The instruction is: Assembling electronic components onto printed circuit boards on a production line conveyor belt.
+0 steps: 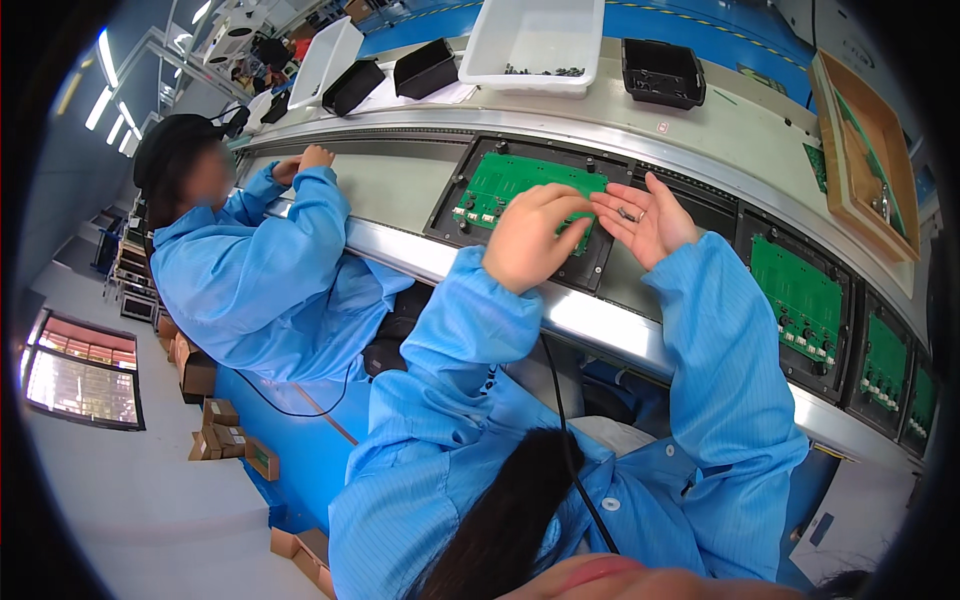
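A green circuit board (510, 180) with white connectors along its near edge lies in a black fixture tray (447, 207) on the conveyor line. My left hand (535, 235) is over the board's right part, fingers bent and drawn together. Whatever may be between its fingertips is hidden. Beside it, my right hand (650, 220) is palm up with its fingers stretched out. A few small dark components (629, 214) rest in that hand, near the finger bases. The fingertips of both hands are close together above the board's right edge.
More green boards (795, 290) in black fixtures stand along the line to the right. Beyond the rail are a white bin (535, 50) with dark parts, a black bin (662, 75) and a cardboard box (870, 150). A co-worker (260, 240) in blue sits at the left.
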{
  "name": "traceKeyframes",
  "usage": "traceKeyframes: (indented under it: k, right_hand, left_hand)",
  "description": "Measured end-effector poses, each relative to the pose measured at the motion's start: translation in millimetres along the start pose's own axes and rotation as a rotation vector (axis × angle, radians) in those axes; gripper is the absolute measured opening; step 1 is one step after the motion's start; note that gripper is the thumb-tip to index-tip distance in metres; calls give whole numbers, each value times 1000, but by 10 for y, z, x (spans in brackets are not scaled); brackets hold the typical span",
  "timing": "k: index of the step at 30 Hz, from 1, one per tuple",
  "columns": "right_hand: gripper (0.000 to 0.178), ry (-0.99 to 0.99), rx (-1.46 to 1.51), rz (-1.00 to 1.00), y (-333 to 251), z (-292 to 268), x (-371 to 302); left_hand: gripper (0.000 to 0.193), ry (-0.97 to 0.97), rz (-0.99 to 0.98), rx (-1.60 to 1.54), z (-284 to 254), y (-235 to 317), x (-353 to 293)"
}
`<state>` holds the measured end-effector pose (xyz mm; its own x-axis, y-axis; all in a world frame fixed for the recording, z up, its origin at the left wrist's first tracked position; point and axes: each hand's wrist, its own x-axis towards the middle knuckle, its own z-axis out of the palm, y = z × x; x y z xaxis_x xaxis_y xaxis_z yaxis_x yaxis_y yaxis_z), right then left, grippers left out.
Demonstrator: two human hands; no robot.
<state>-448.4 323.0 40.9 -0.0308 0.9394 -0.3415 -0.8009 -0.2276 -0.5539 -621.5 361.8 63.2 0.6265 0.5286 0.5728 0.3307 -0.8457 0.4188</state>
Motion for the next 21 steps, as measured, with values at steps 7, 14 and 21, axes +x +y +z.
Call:
traceKeyframes:
  k: [7,14,21]
  right_hand:
    - [61,-220,38,41,48,-155,107]
    - [61,-366,68,68,93,-228,185]
    - [56,-72,64,17,-35,-30,34]
  left_hand:
    - [13,69,5,153,284,38,133]
    - [13,81,-4,68,204,109,133]
    - [12,93,-118,-87,17,-32,91]
